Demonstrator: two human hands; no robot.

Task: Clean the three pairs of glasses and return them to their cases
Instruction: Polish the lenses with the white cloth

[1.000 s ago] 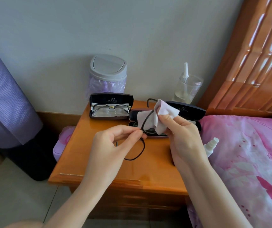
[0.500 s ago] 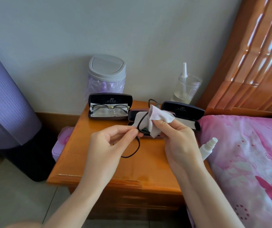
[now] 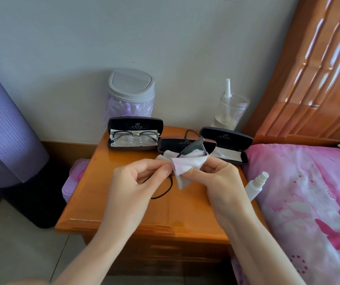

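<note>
Above the wooden nightstand (image 3: 107, 204) I hold a pair of black-framed glasses (image 3: 191, 147). My left hand (image 3: 136, 182) pinches the frame beside one lens. My right hand (image 3: 216, 177) pinches a pale cleaning cloth (image 3: 185, 165) wrapped around the lens. One temple arm (image 3: 165, 192) hangs down below my hands. At the back left an open black case (image 3: 135, 133) holds another pair of glasses. Two more open black cases, one in the middle (image 3: 173, 142) and one at the right (image 3: 226, 145), lie behind my hands.
A small grey lidded bin (image 3: 132, 91) and a clear jar with a dropper (image 3: 229, 112) stand at the back against the wall. A white spray bottle (image 3: 255, 186) lies on the pink bedspread (image 3: 309, 202) at the right. A purple rolled mat (image 3: 2, 128) stands at the left.
Both hands have turned the glasses, so the frame now points up and to the right. The cloth has shifted lower, between my hands, and hangs down over the lens.
</note>
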